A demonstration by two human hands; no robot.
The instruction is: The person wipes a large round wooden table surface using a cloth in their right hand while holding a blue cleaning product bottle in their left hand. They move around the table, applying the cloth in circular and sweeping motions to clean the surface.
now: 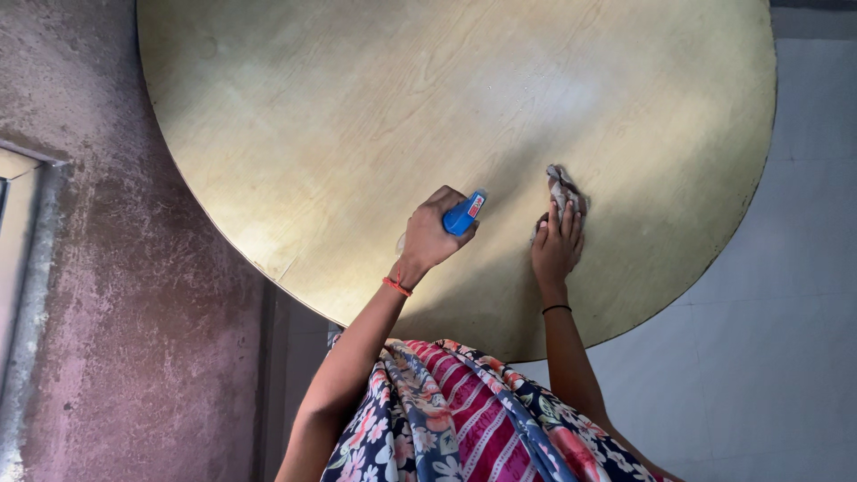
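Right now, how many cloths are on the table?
1: a grey cloth under the right hand, near the table's front edge. The left hand holds a spray bottle.

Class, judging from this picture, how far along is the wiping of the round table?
Done: nothing shows clearly. In hand: the left hand grips a blue spray bottle, and the right hand presses a cloth on the round table. Left: the wider top shows no wipe marks.

Round wooden table (pixel 357 116)
A crumpled greyish cloth (pixel 562 189) lies on its pale top, seemingly damp, near the table's edge.
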